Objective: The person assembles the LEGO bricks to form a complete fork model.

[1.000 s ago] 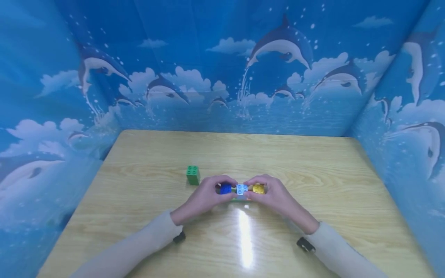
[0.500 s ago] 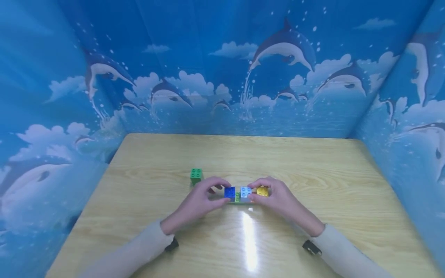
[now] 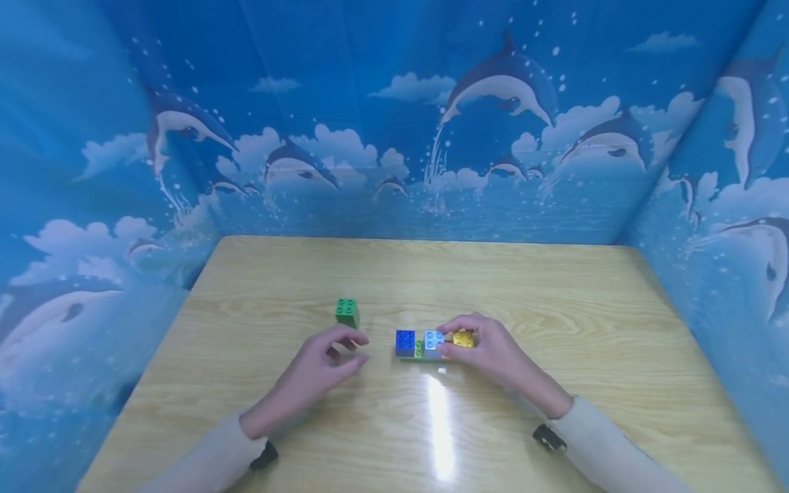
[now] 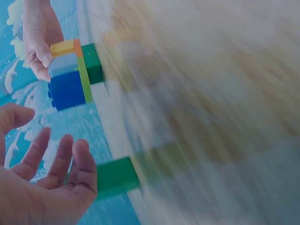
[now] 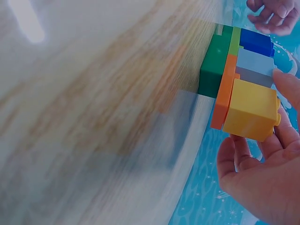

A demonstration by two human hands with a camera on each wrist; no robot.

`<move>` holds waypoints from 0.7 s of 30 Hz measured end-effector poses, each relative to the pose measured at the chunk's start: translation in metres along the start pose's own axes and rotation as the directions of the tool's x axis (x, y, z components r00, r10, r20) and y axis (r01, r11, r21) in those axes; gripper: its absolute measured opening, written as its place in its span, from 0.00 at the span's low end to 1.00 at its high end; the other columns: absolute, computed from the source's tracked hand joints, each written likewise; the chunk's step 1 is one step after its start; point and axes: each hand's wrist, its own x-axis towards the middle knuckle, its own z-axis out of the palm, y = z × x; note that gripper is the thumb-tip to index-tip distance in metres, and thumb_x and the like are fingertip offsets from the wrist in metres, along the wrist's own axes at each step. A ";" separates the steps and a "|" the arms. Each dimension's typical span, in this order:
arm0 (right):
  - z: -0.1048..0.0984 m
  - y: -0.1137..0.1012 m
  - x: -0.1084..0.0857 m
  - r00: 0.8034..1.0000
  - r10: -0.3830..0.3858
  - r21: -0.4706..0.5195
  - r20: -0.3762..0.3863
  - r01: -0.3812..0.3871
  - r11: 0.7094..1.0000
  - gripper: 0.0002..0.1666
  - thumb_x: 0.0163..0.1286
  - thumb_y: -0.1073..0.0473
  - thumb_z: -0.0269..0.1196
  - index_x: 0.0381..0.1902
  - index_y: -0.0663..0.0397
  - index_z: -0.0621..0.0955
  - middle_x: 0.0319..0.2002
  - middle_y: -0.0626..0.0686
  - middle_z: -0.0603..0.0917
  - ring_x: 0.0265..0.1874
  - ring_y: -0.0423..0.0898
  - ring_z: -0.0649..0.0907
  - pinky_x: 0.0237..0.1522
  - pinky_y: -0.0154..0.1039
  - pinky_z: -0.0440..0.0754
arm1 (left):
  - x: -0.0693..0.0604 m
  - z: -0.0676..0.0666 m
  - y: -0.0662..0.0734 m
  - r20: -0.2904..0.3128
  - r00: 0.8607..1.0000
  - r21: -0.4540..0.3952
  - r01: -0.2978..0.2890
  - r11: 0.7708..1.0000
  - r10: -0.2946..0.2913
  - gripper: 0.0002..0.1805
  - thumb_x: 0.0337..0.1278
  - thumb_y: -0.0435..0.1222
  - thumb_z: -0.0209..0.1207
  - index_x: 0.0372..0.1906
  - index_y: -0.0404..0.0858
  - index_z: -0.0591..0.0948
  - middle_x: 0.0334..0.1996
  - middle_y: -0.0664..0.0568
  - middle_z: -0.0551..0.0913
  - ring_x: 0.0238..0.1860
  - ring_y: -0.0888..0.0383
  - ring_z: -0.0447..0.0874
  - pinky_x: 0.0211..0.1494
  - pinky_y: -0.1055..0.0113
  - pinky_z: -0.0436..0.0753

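Note:
A small build of toy building bricks stands mid-table. In the right wrist view its base is a dark green brick (image 5: 217, 64), topped by flat lime (image 5: 235, 41) and orange (image 5: 225, 96) bricks. On these sit a dark blue brick (image 3: 405, 342), a light blue brick (image 3: 433, 341) and a yellow brick (image 3: 464, 339). My right hand (image 3: 496, 352) pinches the light blue brick between thumb and index finger, its palm beside the yellow one. To the left, my left hand (image 3: 311, 370) holds nothing, fingers loosely bent, just in front of a separate green brick (image 3: 346, 311).
The wooden table (image 3: 524, 281) is bounded by a blue dolphin-print curtain (image 3: 345, 103) at the back and sides. A bright light reflection lies on the tabletop in front of the build.
My left hand has let go of the dark blue brick and moved left towards the green brick. The right hand stays on the light blue brick.

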 end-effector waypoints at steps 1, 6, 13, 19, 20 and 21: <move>0.000 0.000 0.000 1.000 0.003 0.001 -0.001 -0.003 1.000 0.17 0.66 0.53 0.81 0.53 0.44 0.92 0.54 0.47 0.89 0.53 0.50 0.84 0.56 0.52 0.81 | -0.002 -0.003 -0.001 -0.010 1.000 0.006 0.025 1.000 -0.025 0.14 0.66 0.37 0.74 0.54 0.43 0.87 0.49 0.58 0.87 0.52 0.53 0.85 0.54 0.56 0.86; 0.000 0.001 0.000 1.000 0.007 0.014 -0.004 -0.007 1.000 0.17 0.66 0.53 0.81 0.53 0.44 0.91 0.56 0.48 0.89 0.55 0.52 0.84 0.59 0.57 0.82 | -0.003 -0.016 -0.009 -0.071 0.991 0.005 0.118 0.993 -0.118 0.12 0.70 0.40 0.72 0.50 0.42 0.83 0.45 0.55 0.84 0.47 0.55 0.82 0.49 0.62 0.84; -0.001 0.001 -0.001 1.000 -0.006 0.009 0.000 0.006 1.000 0.17 0.67 0.52 0.80 0.53 0.43 0.91 0.56 0.46 0.89 0.60 0.54 0.83 0.65 0.64 0.78 | 0.007 -0.029 -0.024 -0.135 0.982 -0.077 0.125 0.989 -0.134 0.26 0.71 0.40 0.71 0.66 0.36 0.77 0.59 0.43 0.82 0.51 0.50 0.83 0.46 0.64 0.85; 0.000 0.002 -0.001 1.000 -0.009 0.008 -0.003 0.009 1.000 0.18 0.67 0.52 0.80 0.54 0.43 0.91 0.57 0.47 0.89 0.59 0.54 0.83 0.64 0.62 0.78 | 0.017 -0.033 -0.030 -0.099 0.986 -0.104 0.120 0.987 -0.131 0.38 0.70 0.42 0.73 0.79 0.42 0.70 0.70 0.44 0.77 0.50 0.48 0.82 0.32 0.62 0.87; 0.000 0.002 -0.001 1.000 -0.010 0.010 -0.003 0.010 1.000 0.18 0.67 0.52 0.80 0.53 0.44 0.91 0.56 0.47 0.89 0.58 0.53 0.84 0.63 0.61 0.79 | 0.019 -0.033 -0.031 -0.092 0.988 -0.110 0.116 0.987 -0.127 0.39 0.70 0.41 0.73 0.80 0.42 0.70 0.72 0.44 0.76 0.49 0.48 0.83 0.31 0.61 0.87; 0.000 0.001 -0.001 1.000 -0.009 0.012 -0.002 0.009 1.000 0.17 0.67 0.52 0.80 0.53 0.44 0.91 0.56 0.47 0.89 0.57 0.53 0.84 0.61 0.59 0.79 | 0.021 -0.034 -0.033 -0.084 0.989 -0.117 0.112 0.987 -0.123 0.40 0.69 0.41 0.73 0.81 0.42 0.69 0.73 0.44 0.75 0.49 0.48 0.83 0.32 0.62 0.87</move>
